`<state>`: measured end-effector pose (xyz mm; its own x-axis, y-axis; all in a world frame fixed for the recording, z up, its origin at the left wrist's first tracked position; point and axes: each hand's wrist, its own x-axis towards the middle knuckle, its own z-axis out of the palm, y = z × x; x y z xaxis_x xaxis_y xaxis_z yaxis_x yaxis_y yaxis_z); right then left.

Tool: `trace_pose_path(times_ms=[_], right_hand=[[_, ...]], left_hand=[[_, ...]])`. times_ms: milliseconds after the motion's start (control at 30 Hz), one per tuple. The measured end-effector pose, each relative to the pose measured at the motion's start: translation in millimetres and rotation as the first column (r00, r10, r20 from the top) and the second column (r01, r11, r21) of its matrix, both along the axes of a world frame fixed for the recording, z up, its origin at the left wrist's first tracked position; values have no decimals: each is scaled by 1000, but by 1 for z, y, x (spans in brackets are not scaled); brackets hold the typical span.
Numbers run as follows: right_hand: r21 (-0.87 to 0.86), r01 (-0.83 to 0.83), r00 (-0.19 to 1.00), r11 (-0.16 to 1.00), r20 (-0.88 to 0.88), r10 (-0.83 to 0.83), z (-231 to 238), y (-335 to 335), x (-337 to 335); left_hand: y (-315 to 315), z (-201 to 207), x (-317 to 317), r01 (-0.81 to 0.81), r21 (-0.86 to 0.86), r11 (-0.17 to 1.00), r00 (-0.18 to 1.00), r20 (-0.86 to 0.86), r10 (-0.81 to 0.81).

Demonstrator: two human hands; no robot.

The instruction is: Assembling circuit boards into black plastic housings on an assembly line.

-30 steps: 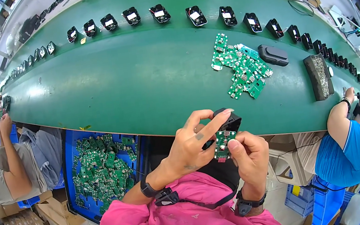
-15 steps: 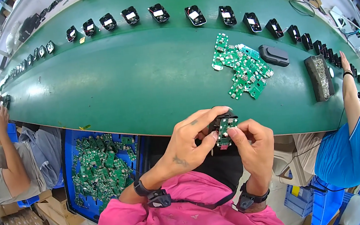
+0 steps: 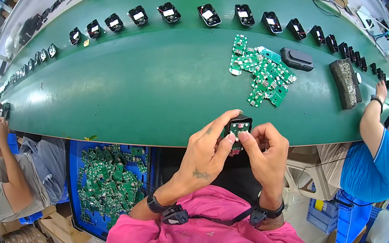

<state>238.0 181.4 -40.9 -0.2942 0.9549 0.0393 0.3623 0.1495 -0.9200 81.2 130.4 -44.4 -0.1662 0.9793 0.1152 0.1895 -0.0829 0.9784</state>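
On the far left, a co-worker in a grey shirt [image 3: 6, 183] sits at the long green bench [image 3: 149, 78], and closer to me a blue plastic bin [image 3: 76, 157] holds a heap of loose green circuit boards [image 3: 109, 182]. Then comes the wearer's left hand [image 3: 204, 154], clamped around a small black box-shaped housing [image 3: 242, 118] just off the bench's near edge, its thumb bent onto a green circuit board with silvery connectors [image 3: 241, 127]. That board lies at the housing's open mouth. A second ago it hung lower, gripped mostly by the right hand [image 3: 268, 148]; now both thumbs meet on it, which I take to mean the work has gone from lining up to pressing in. Whether it is fully seated, I can't tell. The right hand's thumb bears on the board, its other fingers curled, their contact partly hidden. Further right on the bench lie a loose pile of green boards [image 3: 267, 75], a dark grey rounded oblong case [image 3: 297, 59] just beside it and a black block with a speckled top [image 3: 346, 84], then a co-worker in blue [image 3: 375, 166] reaching over the bench.
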Motion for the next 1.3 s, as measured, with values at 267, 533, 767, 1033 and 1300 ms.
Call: trace_pose_path(times_ms=[267, 533, 767, 1033, 1300], right_hand=[[-45, -42, 992, 998, -120, 36, -6, 4, -2], [4, -51, 996, 999, -73, 51, -5, 6, 2], [-18, -46, 998, 999, -46, 45, -5, 3, -5], [192, -46, 996, 980, 83, 30, -22, -4, -14], [82, 57, 991, 995, -129, -46, -12, -17, -33]], left_hand=[[3, 7, -7, 62, -47, 997, 997, -50, -64], [4, 1, -11, 184, -218, 958, 951, 285, -118], [6, 6, -7, 101, -170, 980, 995, 14, -100], [8, -2, 0, -8, -81, 997, 994, -111, -1], [-1, 4, 11, -80, 150, 985, 970, -217, 112]])
